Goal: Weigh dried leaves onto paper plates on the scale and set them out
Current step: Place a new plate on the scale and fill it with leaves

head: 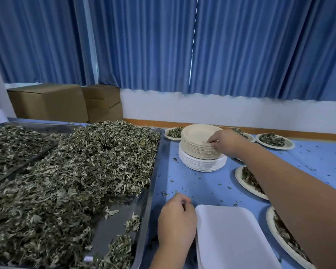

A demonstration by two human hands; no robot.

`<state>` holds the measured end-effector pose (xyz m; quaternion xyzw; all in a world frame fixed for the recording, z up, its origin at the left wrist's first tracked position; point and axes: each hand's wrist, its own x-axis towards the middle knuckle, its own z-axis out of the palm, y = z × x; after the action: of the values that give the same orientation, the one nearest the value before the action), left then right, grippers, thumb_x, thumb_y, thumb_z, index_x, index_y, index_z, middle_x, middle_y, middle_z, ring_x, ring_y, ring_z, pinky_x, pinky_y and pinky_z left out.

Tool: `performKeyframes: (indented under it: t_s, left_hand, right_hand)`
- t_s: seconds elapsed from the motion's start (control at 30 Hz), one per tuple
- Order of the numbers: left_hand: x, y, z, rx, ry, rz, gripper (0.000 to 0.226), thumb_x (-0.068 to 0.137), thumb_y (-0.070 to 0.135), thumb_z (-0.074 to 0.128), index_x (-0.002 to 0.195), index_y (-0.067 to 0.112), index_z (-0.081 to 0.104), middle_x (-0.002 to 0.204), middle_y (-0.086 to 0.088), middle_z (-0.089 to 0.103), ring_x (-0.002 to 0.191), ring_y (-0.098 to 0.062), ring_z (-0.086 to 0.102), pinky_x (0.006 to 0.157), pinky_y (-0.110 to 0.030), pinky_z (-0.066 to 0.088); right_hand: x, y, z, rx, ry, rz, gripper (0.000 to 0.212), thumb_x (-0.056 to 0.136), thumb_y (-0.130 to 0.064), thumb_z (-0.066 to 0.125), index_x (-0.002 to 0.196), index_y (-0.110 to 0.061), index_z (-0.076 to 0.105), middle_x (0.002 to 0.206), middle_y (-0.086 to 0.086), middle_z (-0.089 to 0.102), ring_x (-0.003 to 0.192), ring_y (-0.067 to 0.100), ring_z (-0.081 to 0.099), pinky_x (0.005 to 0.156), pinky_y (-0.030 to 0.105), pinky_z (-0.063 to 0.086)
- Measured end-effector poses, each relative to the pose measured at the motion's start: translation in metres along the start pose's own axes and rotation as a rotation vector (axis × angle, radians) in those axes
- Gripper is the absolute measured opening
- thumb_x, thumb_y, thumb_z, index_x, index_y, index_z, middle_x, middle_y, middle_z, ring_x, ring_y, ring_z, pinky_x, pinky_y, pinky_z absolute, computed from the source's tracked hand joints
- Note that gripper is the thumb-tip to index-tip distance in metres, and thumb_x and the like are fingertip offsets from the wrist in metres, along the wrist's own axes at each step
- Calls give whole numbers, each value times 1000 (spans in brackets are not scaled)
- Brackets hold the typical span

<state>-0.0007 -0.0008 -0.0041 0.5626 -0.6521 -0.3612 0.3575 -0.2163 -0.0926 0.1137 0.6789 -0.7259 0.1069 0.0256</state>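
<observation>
Nearest, the white scale platform [231, 235] is left bare beside the left hand [176, 224], whose fingers are loosely curled; whether anything is held cannot be told. The top paper plate [199, 133] of the stack [200, 152] is pinched by the right hand [224, 142], and several tightly nested plates could be lifted together. Dried leaves [85, 171] are heaped in a metal tray [153, 171] on the blue surface [202, 183], before blue curtains [241, 45].

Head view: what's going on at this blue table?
A person's right hand pinches the top plate of a stack of beige paper plates. The left hand sits curled beside the bare white rectangular scale platform. Heaped dried green leaves fill the steel tray; leaf-filled plates lie at right.
</observation>
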Motion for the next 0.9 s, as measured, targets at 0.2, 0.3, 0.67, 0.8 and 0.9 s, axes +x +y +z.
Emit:
performKeyframes:
  t_s: [0.2,0.3,0.67,0.8,0.9]
  left_hand:
    - [0,1,0,29,0,4,15,91,24,49,84,35,56,98,14,62,78,-9,60,65,-25,44]
    - [1,1,1,40,9,5,14,91,24,49,86,34,57,99,14,62,82,-11,61,67,-26,45]
    - [1,1,2,44,22,-2,13,91,25,49,85,32,59,94,13,65,83,-12,61,70,-27,47]
    - [2,1,2,58,17,-7,14,92,25,48,85,33,58,93,13,64,80,-10,60,65,-26,44]
    - [3,1,2,60,18,-9,14,91,25,48,84,33,57,93,13,64,80,-10,60,62,-26,41]
  right_hand:
    - [4,5,-4,55,38,-18,21,95,-14,55,104,-16,74,107,2,69,102,23,58,84,32,44]
    - [6,6,-7,-8,15,-21,24,96,-17,55,112,-18,72,112,-1,67,106,20,56,86,30,43]
    - [13,2,-20,-261,-78,-61,23,97,-21,48,101,-13,70,104,8,68,100,27,59,87,39,50]
    - [12,3,-23,-206,-16,-87,21,96,-18,52,100,-11,71,101,8,69,97,26,59,87,39,48]
    - [11,4,-25,-183,35,-94,22,96,-16,52,98,-9,72,98,10,70,96,27,59,87,41,48]
